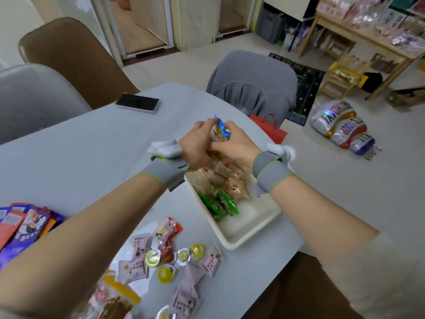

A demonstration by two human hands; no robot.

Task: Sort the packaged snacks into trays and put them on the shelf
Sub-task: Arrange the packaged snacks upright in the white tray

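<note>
Grey and rounded, the table (69,157) takes up the lower left of the view, and its curved rim runs just beside the white tray (250,236), so that the tray's right side sits almost at the drop to the pale floor. Left of the tray the tabletop lies bare up to a dark phone (137,103) near the far rim; in front of the tray, loose small snack packets (174,256) crowd the surface, and purple and orange packs (25,224) lie further left, cut off by the frame. Both hands meet above the tray's far end: the left hand (195,146) and right hand (234,148) are closed together on a clear snack bag (221,132) with a blue top, its lower part hanging down into the tray. Green packets (220,203) and pale brown snack bags (236,185) lie in the tray's far half; its near half is bare. The fingers hide most of the held bag, and its print is too blurred to read. Grey wristbands carry white devices. A grey-covered chair (253,79) stands beyond the tray.
</note>
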